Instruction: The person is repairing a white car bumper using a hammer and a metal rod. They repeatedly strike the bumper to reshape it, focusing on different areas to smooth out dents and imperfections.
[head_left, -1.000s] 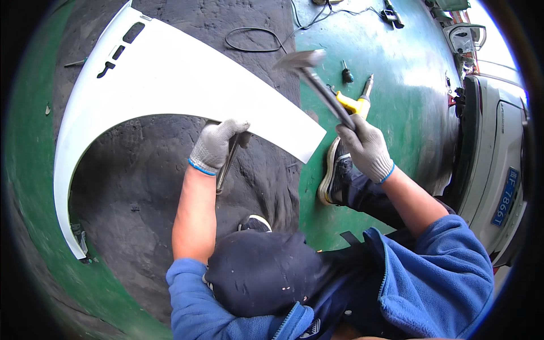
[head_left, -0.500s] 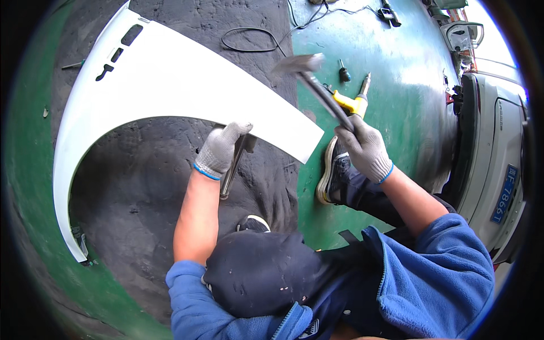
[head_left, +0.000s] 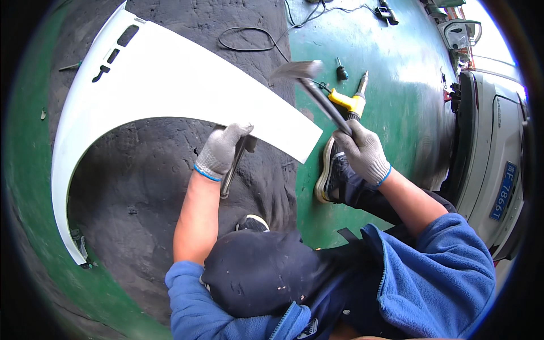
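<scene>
A white car fender [head_left: 187, 79] lies with its curved wheel-arch edge toward me. My left hand [head_left: 220, 150], in a grey knit glove, is closed at that edge, thumb on top. It grips a metal bar-like tool [head_left: 231, 175] that slants down toward me; the tool's upper end is partly hidden by the hand and the fender. My right hand [head_left: 365, 152], gloved the same way, is wrapped round the handle of a hammer [head_left: 324, 101]. The hammer is raised over the fender's narrow right end, its head blurred and apart from the panel.
A dark mat [head_left: 141, 187] lies under the fender on the green floor [head_left: 408, 102]. Right of the fender are a yellow-handled tool [head_left: 348, 102], a screwdriver [head_left: 341, 71] and a black cable [head_left: 249, 49]. A silver car [head_left: 493, 147] stands at the far right.
The hammer head is slightly lower, its handle still in my right hand. My left hand and the fender stay nearly in place.
</scene>
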A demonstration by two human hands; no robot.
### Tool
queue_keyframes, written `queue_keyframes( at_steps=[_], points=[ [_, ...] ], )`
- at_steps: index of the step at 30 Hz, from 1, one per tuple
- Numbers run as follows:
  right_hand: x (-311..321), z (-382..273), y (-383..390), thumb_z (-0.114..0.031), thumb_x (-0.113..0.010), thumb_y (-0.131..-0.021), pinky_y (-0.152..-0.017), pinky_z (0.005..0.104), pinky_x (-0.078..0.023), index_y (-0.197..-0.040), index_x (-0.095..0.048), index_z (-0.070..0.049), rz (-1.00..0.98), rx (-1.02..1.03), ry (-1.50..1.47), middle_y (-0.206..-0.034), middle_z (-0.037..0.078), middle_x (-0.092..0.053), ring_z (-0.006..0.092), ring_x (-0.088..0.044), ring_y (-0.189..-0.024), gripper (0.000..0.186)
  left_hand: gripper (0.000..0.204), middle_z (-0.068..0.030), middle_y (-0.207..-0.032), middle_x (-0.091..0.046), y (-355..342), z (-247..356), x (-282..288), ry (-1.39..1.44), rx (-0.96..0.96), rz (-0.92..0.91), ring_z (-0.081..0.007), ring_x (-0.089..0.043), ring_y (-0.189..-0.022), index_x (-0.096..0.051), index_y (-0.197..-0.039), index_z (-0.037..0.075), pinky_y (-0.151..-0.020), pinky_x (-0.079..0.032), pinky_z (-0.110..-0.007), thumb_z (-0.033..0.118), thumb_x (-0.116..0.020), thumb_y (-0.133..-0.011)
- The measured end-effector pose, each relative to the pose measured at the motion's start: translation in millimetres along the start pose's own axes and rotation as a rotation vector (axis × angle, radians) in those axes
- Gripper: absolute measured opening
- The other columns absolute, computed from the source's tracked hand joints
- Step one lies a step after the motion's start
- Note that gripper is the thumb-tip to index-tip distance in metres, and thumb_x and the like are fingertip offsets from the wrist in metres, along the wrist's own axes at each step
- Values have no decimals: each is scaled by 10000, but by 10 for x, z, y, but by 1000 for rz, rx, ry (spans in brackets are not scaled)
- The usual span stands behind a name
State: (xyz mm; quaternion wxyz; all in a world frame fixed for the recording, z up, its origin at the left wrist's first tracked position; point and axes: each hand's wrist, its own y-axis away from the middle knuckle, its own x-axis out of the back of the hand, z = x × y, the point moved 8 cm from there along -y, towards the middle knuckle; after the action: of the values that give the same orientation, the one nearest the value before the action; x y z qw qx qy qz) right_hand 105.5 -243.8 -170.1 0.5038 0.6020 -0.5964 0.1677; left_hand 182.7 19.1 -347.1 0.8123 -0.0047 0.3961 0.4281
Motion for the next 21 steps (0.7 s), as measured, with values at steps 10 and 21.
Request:
queue_keyframes(
  at_steps=[10, 21],
  points=[
    [-16, 29, -17, -387, -712, -1114, -730, 464, -570, -1086, -679, -46, -30, -10, 46, -831, 213, -695, 373, -735, -776, 344, 303, -111, -901, -736, -55, 30, -58, 58, -22, 11, -227, -702, -802, -749, -1017, -3, -770, -570, -376, 290, -679, -1048],
    [-12, 117, 130, -362, -714, -1107, -732, 465, -569, -1096, -682, -46, -11, -81, 29, -822, 212, -685, 359, -728, -756, 318, 296, -93, -901, -737, -26, -111, -85, -93, -41, 2, -200, -692, -791, -741, -984, -20, -759, -569, -362, 254, -671, -1071]
  ],
)
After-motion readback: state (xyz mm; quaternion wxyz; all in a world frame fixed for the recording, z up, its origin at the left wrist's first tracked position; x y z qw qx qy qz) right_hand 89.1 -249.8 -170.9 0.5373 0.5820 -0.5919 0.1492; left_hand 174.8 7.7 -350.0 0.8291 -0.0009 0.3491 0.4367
